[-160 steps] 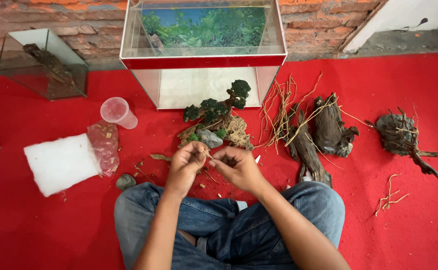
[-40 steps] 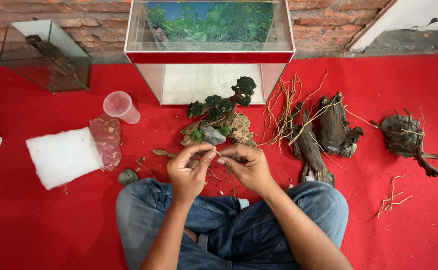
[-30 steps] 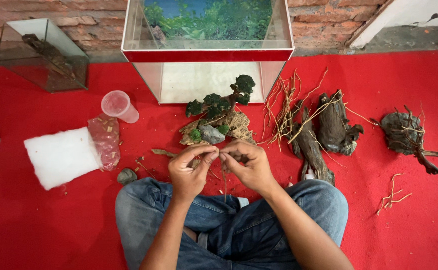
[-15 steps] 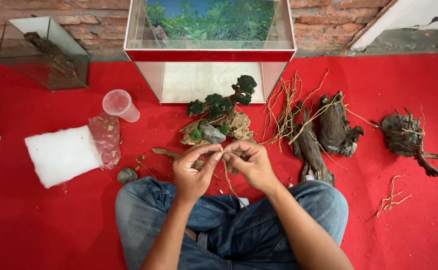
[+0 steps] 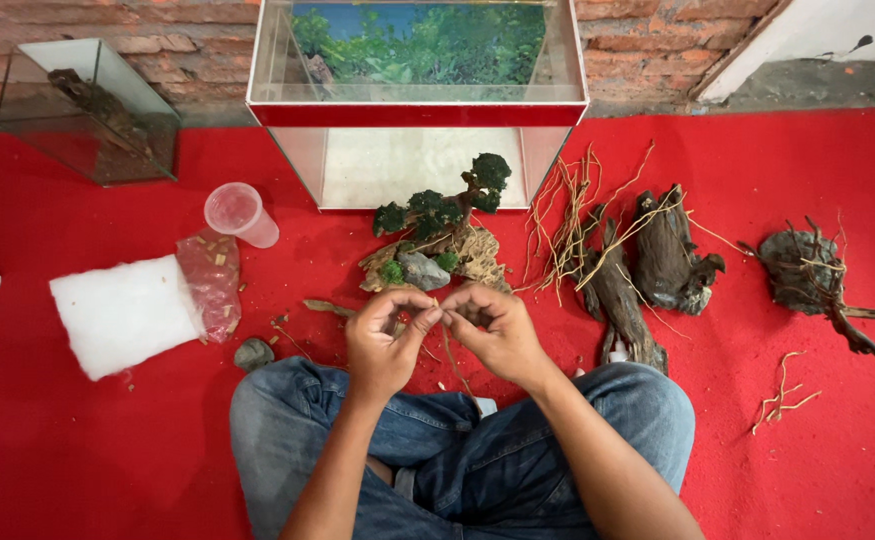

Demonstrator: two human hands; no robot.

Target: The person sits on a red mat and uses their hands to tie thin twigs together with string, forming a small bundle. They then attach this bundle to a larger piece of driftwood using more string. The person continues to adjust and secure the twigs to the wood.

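**Both hands pinched on one thin root strand**

The left hand [image 5: 385, 340] and the right hand [image 5: 492, 330] meet fingertip to fingertip above the lap, each with thumb and forefinger closed together and the other fingers loosely curled. Between them they pinch a thin, pale brown, wiry root strand [image 5: 449, 350], whose free end hangs down toward the blue denim jeans [image 5: 457, 470]. Whether the strand is being tied, twisted or split is too small to tell.

Just beyond the hands, on the red carpet [image 5: 807, 170], stands a small model tree with dark green tufts on a brown rock-and-wood base [image 5: 437, 235]; the strand is near it but apart from it.

As I judge it, the strand looks dry and brittle, so a hard pull between two tight pinches could snap it. A loose grip could let it slip and drop among the scattered brown chips on the carpet, where it would be hard to find. The hands working so close to the tree could also knock it over.
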